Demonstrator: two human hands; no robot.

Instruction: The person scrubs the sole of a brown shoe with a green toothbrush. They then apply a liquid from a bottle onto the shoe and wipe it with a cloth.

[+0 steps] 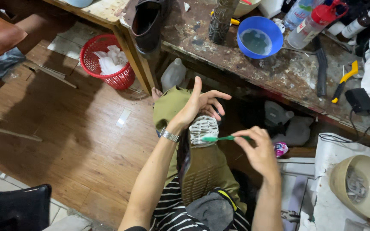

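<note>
The right hand (260,152) has its grip pinched on a green toothbrush (221,138), whose bristle end meets the whitened sole of a shoe (203,130) just beside that grip. The left hand (198,105), fingers released and spread, touches the shoe's far end. Beyond stands a stained surface (279,72) carrying a blue bowl (260,36).

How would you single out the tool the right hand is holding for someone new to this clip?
Start at the stained workbench, then drop to the shoe sole on the person's lap. Over its pale toe, the right hand pinches a green toothbrush, the only thin bright-green stick there.
</note>
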